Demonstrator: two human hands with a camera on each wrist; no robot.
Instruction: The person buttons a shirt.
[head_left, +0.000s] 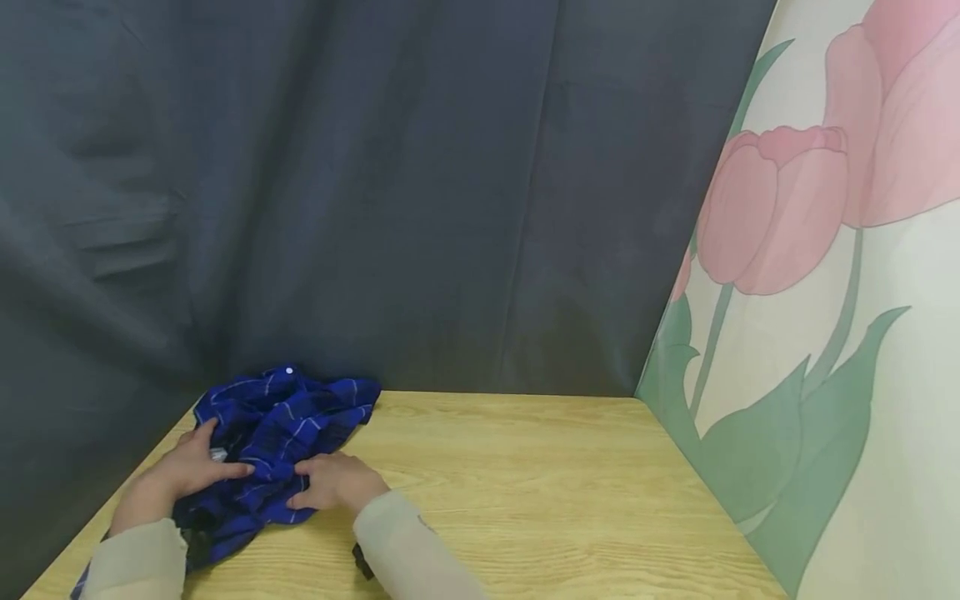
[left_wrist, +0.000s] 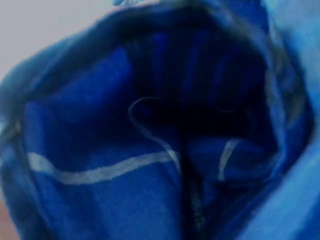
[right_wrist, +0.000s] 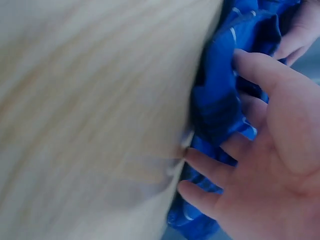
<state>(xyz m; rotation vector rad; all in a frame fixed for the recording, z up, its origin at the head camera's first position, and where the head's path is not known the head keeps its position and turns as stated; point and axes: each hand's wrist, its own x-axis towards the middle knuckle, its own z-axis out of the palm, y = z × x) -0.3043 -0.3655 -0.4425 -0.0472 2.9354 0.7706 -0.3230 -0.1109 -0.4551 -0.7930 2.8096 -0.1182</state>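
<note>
A blue plaid garment [head_left: 300, 425] with thin white lines lies crumpled at the table's left side, a small white button near its top. My left hand [head_left: 191, 467] rests on its left part, thumb and fingers spread. At its right edge my right hand [head_left: 341, 483] touches the fabric; in the right wrist view the right hand [right_wrist: 280, 150] has its fingers apart, some tips hidden behind folds of blue cloth [right_wrist: 217, 100]. In the left wrist view, blue fabric [left_wrist: 110, 195] fills most of the picture around a dark hollow, and the left hand does not show.
The wooden table [head_left: 525, 483] runs on to the right of the garment. A dark curtain [head_left: 420, 208] hangs behind and along the left side. On the right stands a pale wall panel [head_left: 922, 350] painted with pink tulips.
</note>
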